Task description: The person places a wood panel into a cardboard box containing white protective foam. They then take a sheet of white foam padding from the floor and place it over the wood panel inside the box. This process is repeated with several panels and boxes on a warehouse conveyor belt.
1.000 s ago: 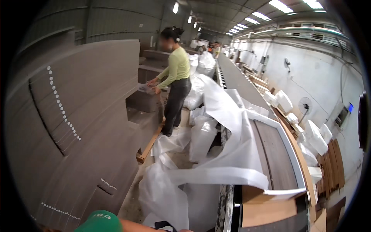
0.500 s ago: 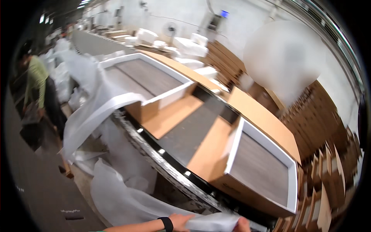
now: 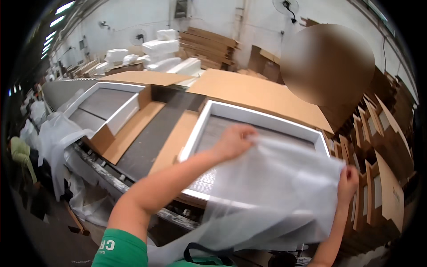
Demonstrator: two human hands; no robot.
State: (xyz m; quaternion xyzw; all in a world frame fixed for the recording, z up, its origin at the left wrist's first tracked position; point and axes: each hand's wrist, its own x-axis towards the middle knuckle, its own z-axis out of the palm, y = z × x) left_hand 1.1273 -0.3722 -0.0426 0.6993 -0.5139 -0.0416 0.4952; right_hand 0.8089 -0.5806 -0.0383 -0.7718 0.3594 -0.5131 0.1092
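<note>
A thin, translucent white foam sheet (image 3: 284, 191) stretches between my two raised hands. My left hand (image 3: 236, 141) pinches one corner of it above the middle of the nearer open carton. On the right, my right hand (image 3: 348, 180) grips another corner beside the carton's right end. Inside that carton lies a white-rimmed frame (image 3: 262, 116) with a grey wood-look panel (image 3: 215, 131). The sheet covers much of the panel and the near rim, and its lower part hangs toward my body.
A second open carton (image 3: 103, 139) with a similar white frame stands to the left on the dark conveyor (image 3: 142, 142). Cardboard flaps (image 3: 253, 89) spread behind. Folded cartons (image 3: 382, 178) crowd the right side. More foam sheeting (image 3: 58, 133) drapes at left, near another person (image 3: 20, 151).
Both hands have risen from the lower edge, pulling the foam sheet up over the nearer carton. The view has swung to the right.
</note>
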